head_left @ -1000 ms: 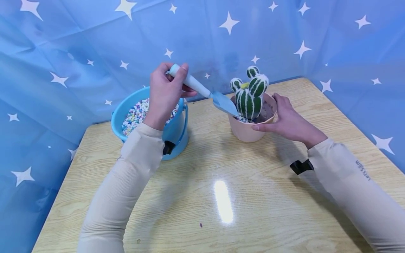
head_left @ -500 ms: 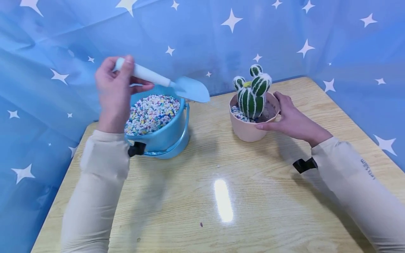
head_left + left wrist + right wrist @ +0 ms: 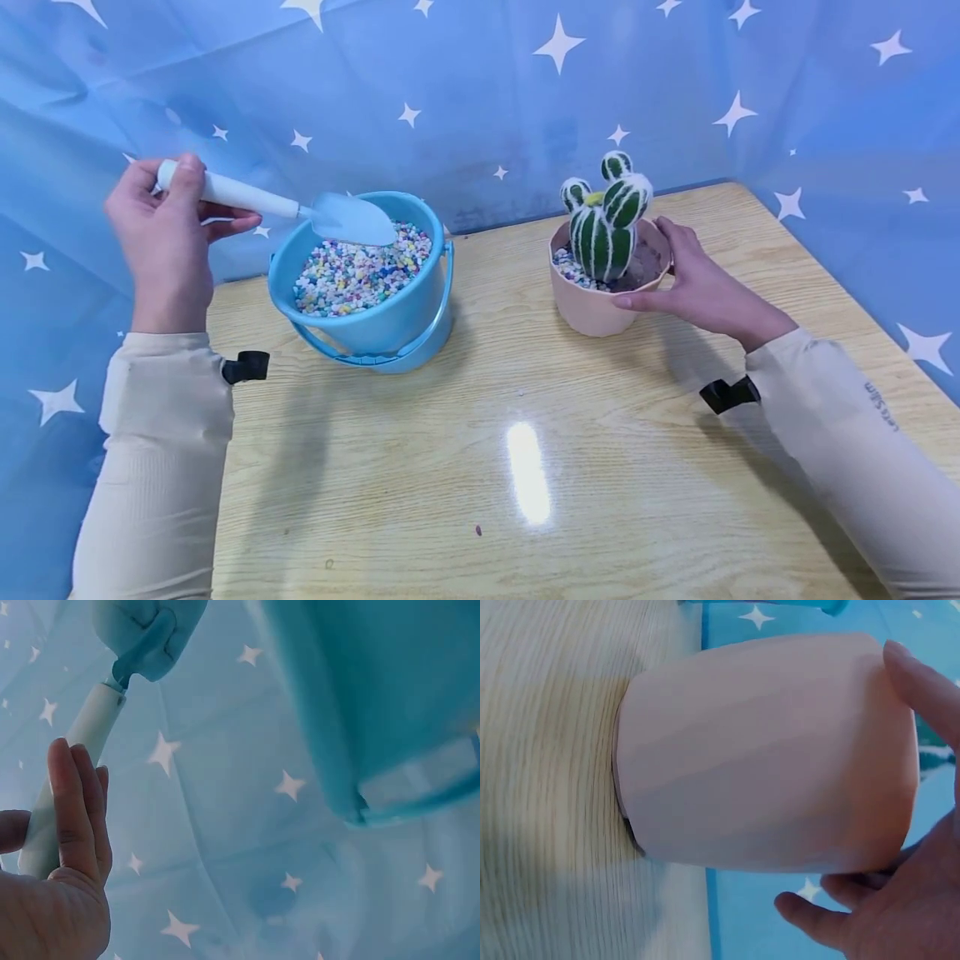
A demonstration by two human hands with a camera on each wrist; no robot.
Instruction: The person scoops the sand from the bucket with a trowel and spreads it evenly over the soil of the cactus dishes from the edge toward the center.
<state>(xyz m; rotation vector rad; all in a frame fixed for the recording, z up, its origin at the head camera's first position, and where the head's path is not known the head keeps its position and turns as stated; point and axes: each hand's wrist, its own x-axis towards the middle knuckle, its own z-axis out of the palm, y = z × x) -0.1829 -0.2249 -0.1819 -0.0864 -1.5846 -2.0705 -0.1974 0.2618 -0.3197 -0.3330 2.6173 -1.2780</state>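
My left hand [image 3: 168,237] grips the white handle of a light blue trowel [image 3: 352,219] above the left of the table. The trowel's blade hangs over a blue bucket [image 3: 360,337] filled with small multicoloured pebbles [image 3: 348,279]. In the left wrist view, fingers and thumb wrap the trowel handle [image 3: 94,724]. At the right, my right hand [image 3: 708,287] holds the rim of a pink pot [image 3: 592,312], thumb at the front, fingers behind. A green cactus with white stripes [image 3: 600,237] stands in the pot, pebbles on its left side, brown soil on its right.
A light wooden table [image 3: 420,467] carries the bucket and the pot. Its back edge meets a blue curtain with white stars [image 3: 465,100]. The bucket's handle [image 3: 375,360] hangs down at its front. A tiny dark speck [image 3: 478,530] lies near the front.
My left hand has moved the trowel left, from the cactus pot to over the bucket. The right hand keeps its hold on the pot's rim.
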